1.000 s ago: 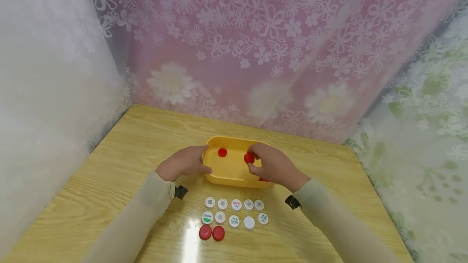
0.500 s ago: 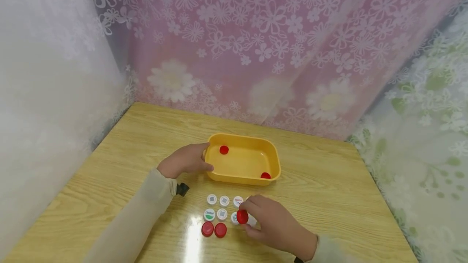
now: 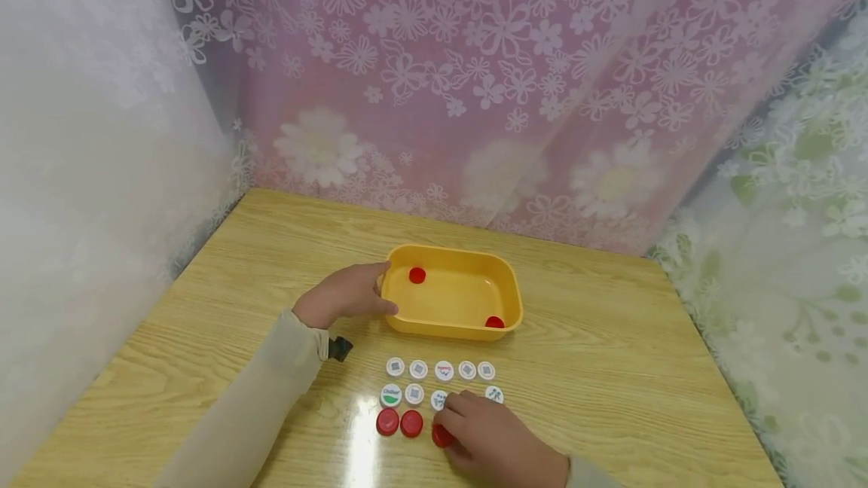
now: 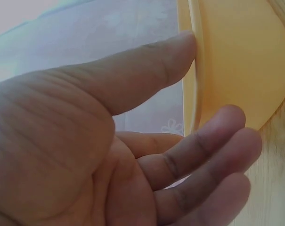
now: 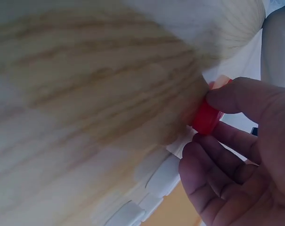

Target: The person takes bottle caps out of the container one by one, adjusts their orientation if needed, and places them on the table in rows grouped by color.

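My right hand [image 3: 498,439] pinches a red bottle cap [image 5: 207,115] between thumb and fingers, low over the table at the right end of the row of red caps. Two red bottle caps [image 3: 411,423] lie to its left. My left hand [image 3: 344,296] holds the left end of a yellow tub [image 3: 450,330], thumb at its rim and fingers along its wall, as the left wrist view [image 4: 194,84] of the tub wall shows. Inside the tub, a red cap [image 3: 417,275] lies at the back left, another red cap [image 3: 495,322] at the front right.
Two rows of white caps [image 3: 418,369] with printed tops lie between the tub and the red caps; the right hand covers part of the nearer row. Floral curtains [image 3: 502,96] hang behind the wooden table [image 3: 597,337] and at both sides.
My right hand has come from over the tub toward the table's front, carrying the red cap down beside the two red ones. My left hand has stayed at the tub.
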{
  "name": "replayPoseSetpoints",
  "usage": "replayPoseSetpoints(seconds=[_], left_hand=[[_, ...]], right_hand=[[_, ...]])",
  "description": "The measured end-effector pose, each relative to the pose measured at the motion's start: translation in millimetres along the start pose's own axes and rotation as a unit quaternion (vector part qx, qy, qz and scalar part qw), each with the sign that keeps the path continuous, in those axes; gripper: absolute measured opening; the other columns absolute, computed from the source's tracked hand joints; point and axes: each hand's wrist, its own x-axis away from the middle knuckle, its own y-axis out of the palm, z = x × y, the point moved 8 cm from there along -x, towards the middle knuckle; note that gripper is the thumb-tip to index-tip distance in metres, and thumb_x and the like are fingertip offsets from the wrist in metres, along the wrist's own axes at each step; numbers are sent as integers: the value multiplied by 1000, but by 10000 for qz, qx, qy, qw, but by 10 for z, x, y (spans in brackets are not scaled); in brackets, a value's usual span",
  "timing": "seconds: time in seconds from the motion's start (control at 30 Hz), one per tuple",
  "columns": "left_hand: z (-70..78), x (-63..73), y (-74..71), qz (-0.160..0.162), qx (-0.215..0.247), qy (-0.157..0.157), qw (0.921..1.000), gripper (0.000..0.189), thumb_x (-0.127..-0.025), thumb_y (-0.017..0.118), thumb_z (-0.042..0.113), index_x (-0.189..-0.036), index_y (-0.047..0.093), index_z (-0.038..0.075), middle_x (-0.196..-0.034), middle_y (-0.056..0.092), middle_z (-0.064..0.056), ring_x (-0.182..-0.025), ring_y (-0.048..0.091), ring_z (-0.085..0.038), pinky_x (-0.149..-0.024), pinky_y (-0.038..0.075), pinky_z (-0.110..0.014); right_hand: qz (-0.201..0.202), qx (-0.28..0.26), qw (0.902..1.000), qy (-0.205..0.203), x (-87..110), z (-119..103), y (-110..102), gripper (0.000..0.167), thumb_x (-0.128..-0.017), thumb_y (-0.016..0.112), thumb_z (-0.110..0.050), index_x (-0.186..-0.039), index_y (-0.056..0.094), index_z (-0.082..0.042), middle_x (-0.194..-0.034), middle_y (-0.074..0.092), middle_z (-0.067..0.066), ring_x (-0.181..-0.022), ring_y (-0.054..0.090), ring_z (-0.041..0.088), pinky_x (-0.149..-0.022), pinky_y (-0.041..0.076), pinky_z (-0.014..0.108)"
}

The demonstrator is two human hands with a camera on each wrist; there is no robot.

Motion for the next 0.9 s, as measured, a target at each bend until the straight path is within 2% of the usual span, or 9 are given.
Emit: replayPoseSetpoints(seconds=[0.1,0.23,0.33,0.47,0.57,0.73,0.9], left_hand=[[-2,-5,5,-19,-123,9,9999,92,-89,81,38,-163,33,11,-96,66,-1,-85,61,-21,-92,52,-43],[-16,-19,12,-49,-268,21,9996,92,-91,79,41,-164,31,12,-102,69,0,-90,62,-19,-100,50,-46],[-25,-23,11,-48,-227,17,9997,90,-91,78,40,-164,31,12,-118,70,-4,-102,63,-21,-108,46,-50],[-18,-19,-2,-15,-123,-5,9999,90,-91,79,40,-163,32,13,-139,64,-9,-116,61,-24,-112,43,-53],[-19,-16,-4,-21,-83,-17,10000,90,-92,78,39,-164,31,13,-135,66,-9,-111,63,-23,-109,45,-51],[-16,-2,1,-35,-107,19,9999,86,-94,76,38,-164,31,12,-129,67,-8,-104,61,-21,-105,48,-48],[11,-6,-14,8,-343,152,9993,72,-102,66,29,-163,32,9,-111,68,-5,-86,60,-19,-84,52,-39]], right_hand=[[5,-9,10000,64,-13,5,5,19,-92,78,-27,-107,67,-23,-93,55,-15,-78,48,2,-72,48,19],[-180,-123,9993,292,-25,33,7,19,-94,78,-32,-109,68,-25,-94,58,-16,-79,50,2,-73,50,21],[-255,-167,9988,374,-31,44,-4,17,-95,76,-35,-109,70,-27,-96,59,-15,-80,51,2,-73,51,22],[-26,-80,9997,216,-53,16,-68,11,-96,76,-32,-104,72,-27,-94,57,-14,-78,49,3,-70,48,19],[142,-26,9999,74,-68,-6,-107,5,-97,75,-28,-101,73,-26,-89,54,-14,-75,46,3,-67,44,17],[186,60,9998,-98,-72,-24,-110,4,-97,74,-23,-98,73,-26,-86,50,-15,-73,42,2,-64,40,15],[384,118,9988,-269,-62,-51,-130,7,-94,77,-20,-95,72,-25,-84,49,-15,-71,41,1,-63,38,13]])
